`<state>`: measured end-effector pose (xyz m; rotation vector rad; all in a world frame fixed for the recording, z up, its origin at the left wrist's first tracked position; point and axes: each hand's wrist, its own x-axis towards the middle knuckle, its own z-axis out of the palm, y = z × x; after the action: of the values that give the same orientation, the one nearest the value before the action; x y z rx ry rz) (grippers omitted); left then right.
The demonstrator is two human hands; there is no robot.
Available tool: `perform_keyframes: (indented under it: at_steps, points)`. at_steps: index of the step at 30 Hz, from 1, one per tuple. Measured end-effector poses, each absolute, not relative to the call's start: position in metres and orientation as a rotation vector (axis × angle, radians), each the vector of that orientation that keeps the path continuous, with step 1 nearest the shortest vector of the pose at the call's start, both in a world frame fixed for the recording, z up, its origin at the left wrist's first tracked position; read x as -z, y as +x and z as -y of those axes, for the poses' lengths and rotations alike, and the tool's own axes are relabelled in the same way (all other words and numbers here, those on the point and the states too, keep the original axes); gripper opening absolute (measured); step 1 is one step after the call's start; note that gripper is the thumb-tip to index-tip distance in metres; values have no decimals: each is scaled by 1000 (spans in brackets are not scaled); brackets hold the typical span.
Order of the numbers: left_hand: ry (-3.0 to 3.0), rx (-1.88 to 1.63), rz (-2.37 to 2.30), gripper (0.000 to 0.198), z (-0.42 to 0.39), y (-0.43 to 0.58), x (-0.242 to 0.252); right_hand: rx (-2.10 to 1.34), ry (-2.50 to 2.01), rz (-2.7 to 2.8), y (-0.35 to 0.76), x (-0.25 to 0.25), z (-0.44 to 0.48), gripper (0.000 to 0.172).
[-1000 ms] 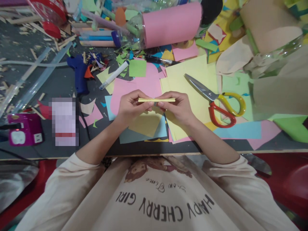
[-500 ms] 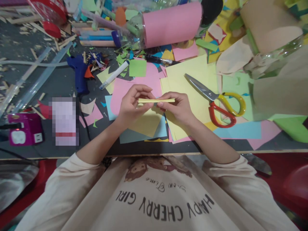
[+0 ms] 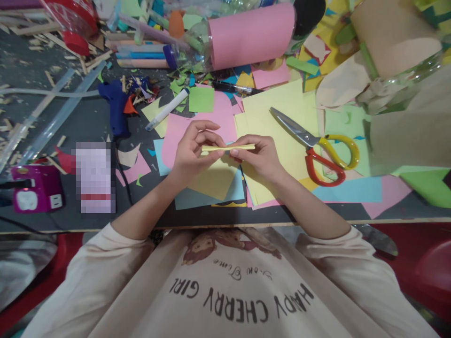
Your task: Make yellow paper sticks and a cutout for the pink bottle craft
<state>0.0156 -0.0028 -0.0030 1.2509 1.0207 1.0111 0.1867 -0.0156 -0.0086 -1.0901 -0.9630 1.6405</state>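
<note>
A narrow yellow folded piece of paper (image 3: 228,148) is held edge-on between my two hands, over the paper pile. My left hand (image 3: 197,150) pinches its left part between thumb and fingers, with the index finger arched above. Gripping the right part, my right hand (image 3: 259,152) has its thumb on the near side and fingers behind. The thumbs almost meet at the middle. Beneath lie a yellow sheet (image 3: 216,180) and a light blue sheet (image 3: 186,199). Scissors (image 3: 313,145) with one yellow and one red handle rest half open on yellow paper (image 3: 278,101) to the right.
To the left are a blue glue gun (image 3: 116,108), a white marker (image 3: 167,110) and a purple power adapter (image 3: 37,188). A pink-wrapped bottle (image 3: 252,35) lies at the back. Paper scraps and wood bits litter the dark table (image 3: 141,220), whose edge is near my forearms.
My left index finger has lifted slightly. Both hands keep hold of the folded paper in nearly the same place; nothing else has visibly moved.
</note>
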Motion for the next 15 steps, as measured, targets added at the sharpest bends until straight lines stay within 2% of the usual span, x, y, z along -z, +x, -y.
perform_keyframes:
  at_steps: [8,15]
  points:
    - [1282,-1049,-1055,51,4,16,6,-1634,-1087,974,187,10,15,27]
    - [1313,-1000,-1123,37,5,14,4,-1604,-1080,940,188,13,15,25]
